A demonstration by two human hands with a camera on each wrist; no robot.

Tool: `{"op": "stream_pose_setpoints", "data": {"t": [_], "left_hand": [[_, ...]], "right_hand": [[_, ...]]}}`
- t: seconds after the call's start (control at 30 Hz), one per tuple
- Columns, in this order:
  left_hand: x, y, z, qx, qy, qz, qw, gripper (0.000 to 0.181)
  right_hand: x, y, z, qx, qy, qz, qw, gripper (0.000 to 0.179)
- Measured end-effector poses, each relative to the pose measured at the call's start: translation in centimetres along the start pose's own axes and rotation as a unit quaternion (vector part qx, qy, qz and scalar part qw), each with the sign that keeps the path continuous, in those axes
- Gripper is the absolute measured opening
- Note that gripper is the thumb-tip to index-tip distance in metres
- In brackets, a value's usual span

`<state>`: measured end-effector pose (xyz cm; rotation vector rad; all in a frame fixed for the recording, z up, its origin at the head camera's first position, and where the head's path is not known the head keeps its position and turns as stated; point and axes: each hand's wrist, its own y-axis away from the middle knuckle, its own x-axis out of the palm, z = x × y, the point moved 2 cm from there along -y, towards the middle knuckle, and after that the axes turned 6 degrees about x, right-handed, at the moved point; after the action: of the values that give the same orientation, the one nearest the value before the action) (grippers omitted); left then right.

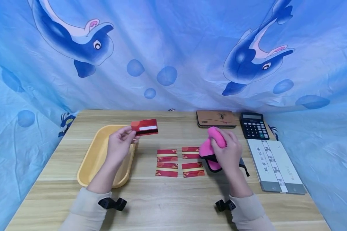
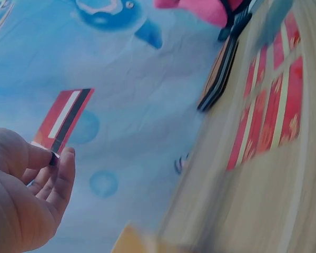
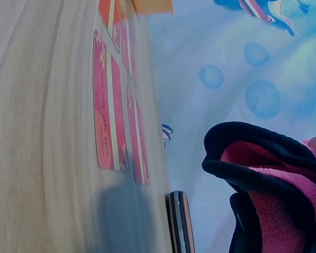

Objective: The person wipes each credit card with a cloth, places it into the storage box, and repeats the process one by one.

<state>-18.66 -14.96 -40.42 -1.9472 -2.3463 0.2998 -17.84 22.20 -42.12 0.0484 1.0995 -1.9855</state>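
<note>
My left hand (image 1: 120, 142) pinches a red card (image 1: 146, 124) between thumb and fingers, raised beside the tray's upper right. The card's side with a black magnetic stripe and a white strip shows in the left wrist view too. In my right hand (image 1: 229, 150) is a bunched pink cloth (image 1: 206, 148) with black edging, held above the table; its folds (image 3: 282, 226) appear close up in the right wrist view. Several red cards (image 1: 166, 173) with pale bands lie in two rows on the table. Part of the upper right card is hidden behind the cloth.
A yellow tray (image 1: 87, 157) stands on the left under my left forearm. Toward the back lies a brown zip wallet (image 1: 215, 118), with a black calculator (image 1: 253, 126) to its right. A white-and-grey account book (image 1: 286, 170) lies at right. Behind the table (image 1: 167, 205) hangs a blue curtain (image 1: 173, 38).
</note>
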Motion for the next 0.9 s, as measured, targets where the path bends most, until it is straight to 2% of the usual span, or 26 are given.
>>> {"op": "stream_pose_setpoints", "data": {"t": [0.13,0.23,0.4,0.63,0.9], "left_hand": [[-2.4,-0.8,0.1,-0.006,0.008,-0.035,0.9994,0.035],[-4.2,-1.4,0.5,-0.012,0.036,-0.055,0.9978,0.038],[-6.2,-2.0,1.5,-0.021,0.060,-0.071,0.9955,0.041],[-7.8,-2.5,2.8,-0.034,0.029,-0.066,0.9968,0.044],[-8.9,-2.9,4.5,-0.047,-0.060,-0.042,0.9962,0.044]], "right_hand": [[-0.1,0.0,-0.4,0.007,-0.001,0.001,1.0000,0.039],[-0.3,0.0,-0.6,0.010,0.002,0.000,0.9999,0.039],[-0.4,0.0,-1.0,0.013,0.003,0.000,0.9999,0.039],[-0.5,-0.1,-1.1,0.017,0.004,0.001,0.9998,0.039],[-0.4,0.0,-1.4,0.030,0.012,0.014,0.9994,0.040]]}}
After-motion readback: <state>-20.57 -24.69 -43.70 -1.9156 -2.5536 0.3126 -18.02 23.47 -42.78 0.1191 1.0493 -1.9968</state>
